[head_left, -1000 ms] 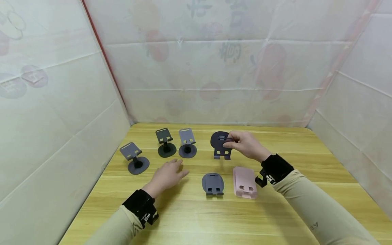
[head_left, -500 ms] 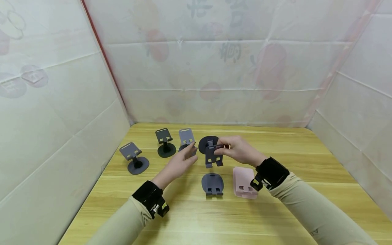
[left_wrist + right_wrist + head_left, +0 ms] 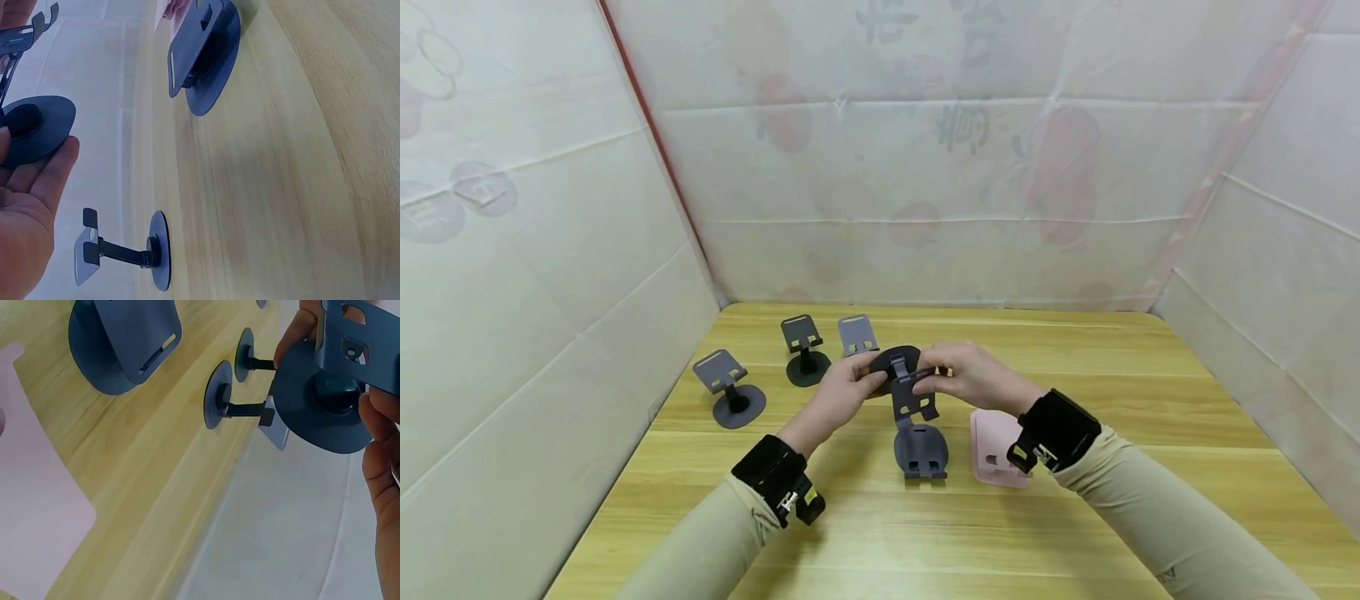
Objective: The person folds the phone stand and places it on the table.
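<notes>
head: I look forward and down over the table (image 3: 1075, 533), mid-range | left wrist: close, rolled sideways, skimming the tabletop | right wrist: close, also tilted, facing the far wall | shared: all three catch the held stand (image 3: 904, 379) (image 3: 34, 125) (image 3: 331, 394) and the folded grey stand (image 3: 921, 450) (image 3: 203, 59) (image 3: 125, 337)

Both hands (image 3: 910, 383) hold a dark phone stand (image 3: 904, 382) above the table (image 3: 1105, 517).

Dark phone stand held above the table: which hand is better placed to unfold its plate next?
Probably the right hand: it already pinches the plate of the dark stand, while the left hand grips the round base and can steady it.
</notes>
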